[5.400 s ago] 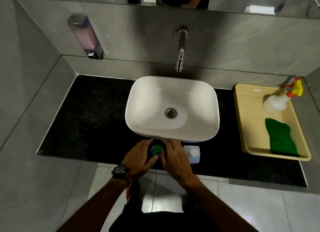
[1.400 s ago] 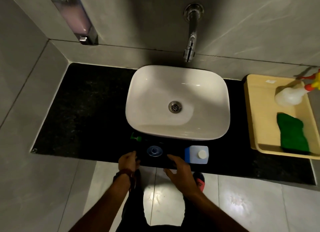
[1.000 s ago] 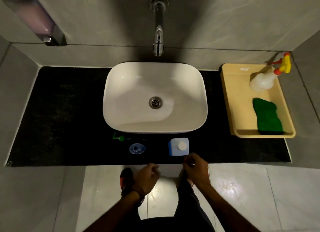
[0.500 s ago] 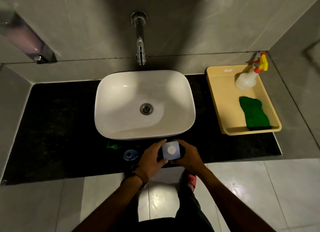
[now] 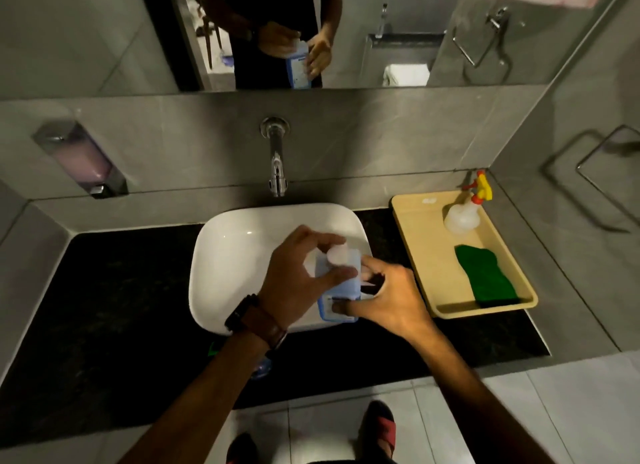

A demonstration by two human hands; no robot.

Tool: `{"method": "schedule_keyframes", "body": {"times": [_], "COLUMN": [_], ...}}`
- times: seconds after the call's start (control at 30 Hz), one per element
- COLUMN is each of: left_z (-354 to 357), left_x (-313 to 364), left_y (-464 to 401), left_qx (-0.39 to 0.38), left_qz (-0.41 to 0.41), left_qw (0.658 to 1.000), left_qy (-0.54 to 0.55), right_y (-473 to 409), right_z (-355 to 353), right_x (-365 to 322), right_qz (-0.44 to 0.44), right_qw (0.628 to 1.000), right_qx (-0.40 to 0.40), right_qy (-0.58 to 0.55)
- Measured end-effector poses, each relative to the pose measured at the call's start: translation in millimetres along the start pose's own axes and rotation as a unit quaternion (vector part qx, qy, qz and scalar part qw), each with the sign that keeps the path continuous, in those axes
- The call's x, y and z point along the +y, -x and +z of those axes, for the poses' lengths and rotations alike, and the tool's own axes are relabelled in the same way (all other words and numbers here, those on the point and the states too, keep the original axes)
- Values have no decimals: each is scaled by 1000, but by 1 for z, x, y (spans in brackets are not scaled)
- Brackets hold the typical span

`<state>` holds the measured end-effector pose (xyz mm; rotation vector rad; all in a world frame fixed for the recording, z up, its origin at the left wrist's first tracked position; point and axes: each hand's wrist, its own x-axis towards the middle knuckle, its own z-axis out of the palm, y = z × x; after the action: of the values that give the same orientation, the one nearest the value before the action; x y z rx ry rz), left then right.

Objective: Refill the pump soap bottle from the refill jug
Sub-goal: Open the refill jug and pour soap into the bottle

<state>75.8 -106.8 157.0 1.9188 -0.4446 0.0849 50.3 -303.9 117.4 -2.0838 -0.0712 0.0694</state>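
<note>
Since half a second ago, the refill jug (image 5: 341,283) has left the black countertop (image 5: 114,297) and is now raised above the white basin (image 5: 235,256), in front of the person. Both hands are on it. The right hand (image 5: 388,299) holds the lower body of the jug, thumb on the front label and fingers wrapped behind. The left hand (image 5: 298,278), with a watch (image 5: 254,320) on its wrist, has its fingers curled around the white cap (image 5: 336,256) at the top of the jug. The jug is bluish and stands nearly upright.

One pump soap bottle (image 5: 261,368) stays on the countertop under the left forearm; only a small blue part shows. Beside it, one green pump head (image 5: 212,348) lies on the counter, mostly hidden.

One tap (image 5: 277,166) comes out of the wall above the basin. One wall dispenser (image 5: 81,160) hangs at the left. One yellow tray (image 5: 419,242) sits at the right and carries one spray bottle (image 5: 462,214) and one green cloth (image 5: 485,276). The mirror (image 5: 450,62) above repeats the two hands and the jug.
</note>
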Motion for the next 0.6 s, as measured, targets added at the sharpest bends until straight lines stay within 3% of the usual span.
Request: {"method": "schedule_keyframes", "body": {"times": [0.13,0.27,0.33,0.5,0.6], "left_z": [4,0,-6,-21,-22], "left_x": [29,45,44,36,36], "left_y": [-28,-30,-23,-15,-18], "left_qx": [13,-52,-43,99,69], "left_qz": [13,-34,-38,-1,-10], "left_qw": [998,993,989,995,998], "left_qy": [-54,105,136,-3,-6], "right_y": [-16,-27,-30,-30,-30], "right_z": [-7,-9,-11,-19,-18], "right_x": [-29,-41,-42,-41,-41], "right_qz": [-21,-12,6,12,7], "right_qw": [999,997,996,994,994], "right_qx": [13,67,85,104,96], "right_qy": [23,30,31,21,43]}}
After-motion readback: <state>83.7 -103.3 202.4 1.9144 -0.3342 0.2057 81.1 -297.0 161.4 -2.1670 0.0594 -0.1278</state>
